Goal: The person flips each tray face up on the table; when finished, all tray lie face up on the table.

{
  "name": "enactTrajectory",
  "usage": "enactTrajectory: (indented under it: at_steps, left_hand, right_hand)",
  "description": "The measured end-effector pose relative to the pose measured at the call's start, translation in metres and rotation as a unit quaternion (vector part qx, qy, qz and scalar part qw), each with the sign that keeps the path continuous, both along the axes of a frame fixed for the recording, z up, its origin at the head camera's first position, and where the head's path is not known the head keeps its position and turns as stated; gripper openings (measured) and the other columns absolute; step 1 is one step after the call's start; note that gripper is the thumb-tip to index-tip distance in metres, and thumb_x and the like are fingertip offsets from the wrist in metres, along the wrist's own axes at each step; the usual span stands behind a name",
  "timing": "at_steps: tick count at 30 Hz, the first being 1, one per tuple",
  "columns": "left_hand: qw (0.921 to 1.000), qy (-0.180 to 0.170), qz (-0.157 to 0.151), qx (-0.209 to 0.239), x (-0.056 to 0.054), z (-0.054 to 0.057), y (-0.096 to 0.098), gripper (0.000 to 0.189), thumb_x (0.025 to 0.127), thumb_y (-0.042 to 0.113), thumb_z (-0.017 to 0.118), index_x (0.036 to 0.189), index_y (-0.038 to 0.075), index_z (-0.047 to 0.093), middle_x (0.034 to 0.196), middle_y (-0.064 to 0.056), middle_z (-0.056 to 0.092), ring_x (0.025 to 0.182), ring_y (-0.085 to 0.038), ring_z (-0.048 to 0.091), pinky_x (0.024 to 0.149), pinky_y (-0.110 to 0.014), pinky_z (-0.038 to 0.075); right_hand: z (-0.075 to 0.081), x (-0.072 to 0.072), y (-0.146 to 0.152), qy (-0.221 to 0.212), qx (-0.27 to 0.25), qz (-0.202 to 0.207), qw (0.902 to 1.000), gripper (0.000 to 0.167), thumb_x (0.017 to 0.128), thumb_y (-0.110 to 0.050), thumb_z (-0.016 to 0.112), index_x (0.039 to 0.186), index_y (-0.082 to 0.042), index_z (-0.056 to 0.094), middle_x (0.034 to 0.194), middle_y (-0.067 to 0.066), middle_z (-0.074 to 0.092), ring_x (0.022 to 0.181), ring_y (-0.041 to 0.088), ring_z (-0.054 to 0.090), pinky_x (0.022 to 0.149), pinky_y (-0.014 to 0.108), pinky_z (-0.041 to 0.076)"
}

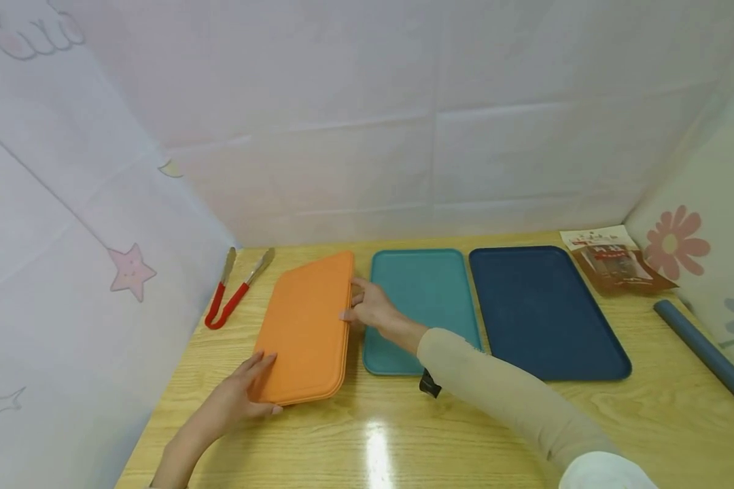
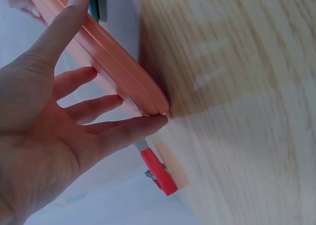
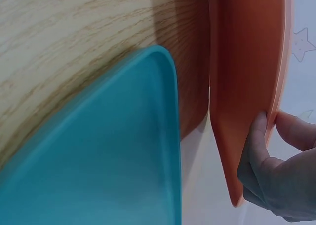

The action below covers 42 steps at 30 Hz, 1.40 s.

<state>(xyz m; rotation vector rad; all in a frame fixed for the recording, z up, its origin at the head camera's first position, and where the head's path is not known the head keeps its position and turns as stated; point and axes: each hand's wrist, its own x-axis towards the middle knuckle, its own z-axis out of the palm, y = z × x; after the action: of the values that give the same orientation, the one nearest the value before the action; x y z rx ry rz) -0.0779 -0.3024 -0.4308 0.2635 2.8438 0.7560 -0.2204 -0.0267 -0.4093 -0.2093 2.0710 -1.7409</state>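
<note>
An orange tray (image 1: 306,326) leans over the left part of the table, its right side raised and its left side low. A double line runs along its rim. My right hand (image 1: 370,305) pinches the raised right edge; in the right wrist view the thumb and fingers (image 3: 257,141) lie on opposite sides of it. At the near left corner my left hand (image 1: 235,394) holds the tray, its thumb (image 2: 61,30) across the near rim and its fingers at the corner. Right beside the raised edge lies a teal tray (image 1: 422,292), partly behind my right forearm.
Red-handled tongs (image 1: 226,305) lie spread at the left by the wall. A navy tray (image 1: 547,312) lies right of the teal one. Farther right are a brown-and-white packet (image 1: 614,261) and a dark blue roll (image 1: 709,356). Patterned sheeting (image 1: 342,170) walls the table.
</note>
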Motion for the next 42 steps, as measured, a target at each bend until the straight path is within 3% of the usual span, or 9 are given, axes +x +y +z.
enactTrajectory:
  at_steps: [5,11,14,18,22,32,37,39,42]
  left_hand:
    - [0.9992,0.036,-0.002,-0.016,0.005,0.0,0.001,0.09,0.074,0.044,0.081,0.146,0.007,0.042,0.148,-0.025,0.035,0.127,-0.048,0.042,0.094,-0.059,0.043]
    - [0.9979,0.064,-0.001,-0.013,0.01,-0.001,0.001,0.087,0.074,0.047,0.079,0.144,0.008,0.046,0.145,-0.025,0.041,0.123,-0.046,0.047,0.091,-0.056,0.047]
    - [0.9976,0.067,-0.003,-0.017,0.013,0.001,0.003,0.084,0.074,0.038,0.082,0.144,0.007,0.047,0.142,-0.026,0.043,0.12,-0.046,0.051,0.088,-0.054,0.049]
    - [0.9984,0.047,0.001,-0.032,0.016,0.006,0.007,0.082,0.075,0.018,0.084,0.145,0.006,0.044,0.139,-0.028,0.044,0.114,-0.046,0.054,0.086,-0.053,0.051]
    - [0.9982,0.04,0.019,-0.041,0.02,0.009,0.015,0.082,0.075,0.006,0.081,0.146,0.004,0.04,0.138,-0.028,0.044,0.113,-0.046,0.054,0.086,-0.053,0.051]
    - [0.9899,0.131,0.054,-0.009,0.033,0.004,0.039,0.082,0.065,-0.017,0.069,0.142,-0.003,0.043,0.128,-0.03,0.055,0.114,-0.047,0.055,0.087,-0.052,0.051]
    - [0.9875,0.13,0.086,0.018,0.039,0.005,0.048,0.08,0.067,-0.019,0.068,0.142,-0.003,0.044,0.13,-0.029,0.054,0.115,-0.045,0.055,0.091,-0.052,0.049]
    - [0.9869,0.126,0.099,0.021,0.041,0.005,0.053,0.078,0.069,-0.017,0.068,0.142,-0.002,0.045,0.129,-0.028,0.055,0.111,-0.04,0.059,0.087,-0.049,0.051]
    - [0.9854,0.127,0.111,0.023,0.044,0.007,0.059,0.075,0.072,-0.016,0.069,0.142,-0.001,0.046,0.124,-0.028,0.059,0.096,-0.032,0.065,0.072,-0.037,0.055]
  right_hand:
    - [0.007,0.001,-0.002,-0.011,-0.018,0.003,0.9998,0.076,0.086,0.002,0.07,0.151,-0.013,0.033,0.116,0.018,0.053,0.083,0.025,0.065,0.085,0.046,0.054]
    - [0.015,0.001,-0.003,-0.004,-0.034,0.009,0.9994,0.077,0.086,0.001,0.07,0.151,-0.012,0.032,0.111,0.019,0.056,0.077,0.023,0.067,0.088,0.048,0.052]
    - [0.019,0.002,-0.003,0.003,-0.033,0.008,0.9994,0.077,0.085,0.0,0.072,0.151,-0.012,0.033,0.109,0.018,0.055,0.076,0.023,0.067,0.083,0.044,0.055]
    - [0.023,0.003,-0.004,0.005,-0.035,0.004,0.9994,0.078,0.084,0.0,0.073,0.15,-0.015,0.035,0.106,0.014,0.054,0.082,0.03,0.068,0.075,0.035,0.056]
    - [0.028,0.005,-0.005,-0.002,-0.058,0.003,0.9983,0.081,0.083,0.001,0.073,0.151,-0.018,0.033,0.103,0.014,0.054,0.09,0.037,0.065,0.075,0.035,0.057]
    - [0.042,0.006,-0.004,-0.024,-0.145,0.001,0.9892,0.077,0.084,0.006,0.07,0.149,-0.019,0.037,0.097,0.013,0.055,0.074,0.02,0.065,0.077,0.04,0.058]
    - [0.047,0.007,-0.007,-0.031,-0.178,-0.005,0.9834,0.075,0.085,0.005,0.07,0.148,-0.021,0.04,0.098,0.013,0.056,0.078,0.023,0.067,0.078,0.041,0.057]
    - [0.05,0.008,-0.008,-0.032,-0.188,-0.008,0.9815,0.074,0.084,0.004,0.071,0.147,-0.022,0.041,0.099,0.014,0.058,0.079,0.023,0.067,0.077,0.038,0.058]
    - [0.055,0.01,-0.011,-0.028,-0.201,-0.012,0.9791,0.074,0.083,0.003,0.072,0.146,-0.023,0.042,0.099,0.015,0.059,0.079,0.024,0.068,0.076,0.038,0.058]
